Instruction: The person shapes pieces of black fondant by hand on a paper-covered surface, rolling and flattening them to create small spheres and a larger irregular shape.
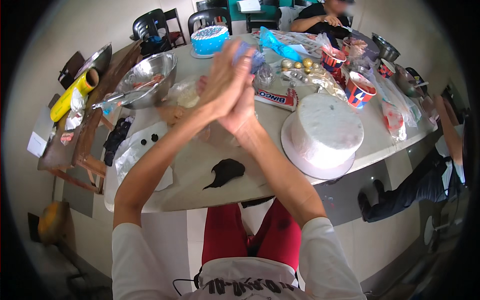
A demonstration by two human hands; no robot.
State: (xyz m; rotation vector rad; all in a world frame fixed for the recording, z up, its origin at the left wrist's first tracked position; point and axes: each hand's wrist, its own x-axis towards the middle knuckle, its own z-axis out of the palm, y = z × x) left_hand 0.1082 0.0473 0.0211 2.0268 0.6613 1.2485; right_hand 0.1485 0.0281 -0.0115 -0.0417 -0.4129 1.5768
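Palm against palm, my left hand and my right hand are pressed together above the table. Anything between them is hidden. Below them, a flattened black piece of dough-like material with a thin tail lies on the table. To the left, two small black balls rest on a white sheet. A larger black lump, seemingly in plastic, lies at that sheet's outer side. A plain white round cake stands on a round board to the right of my hands.
A steel bowl stands left; a blue cake stands at the back. Beyond my hands lie a red-and-white wrapper and gold balls. Paper tubs stand right. One person works across the table; another is at right.
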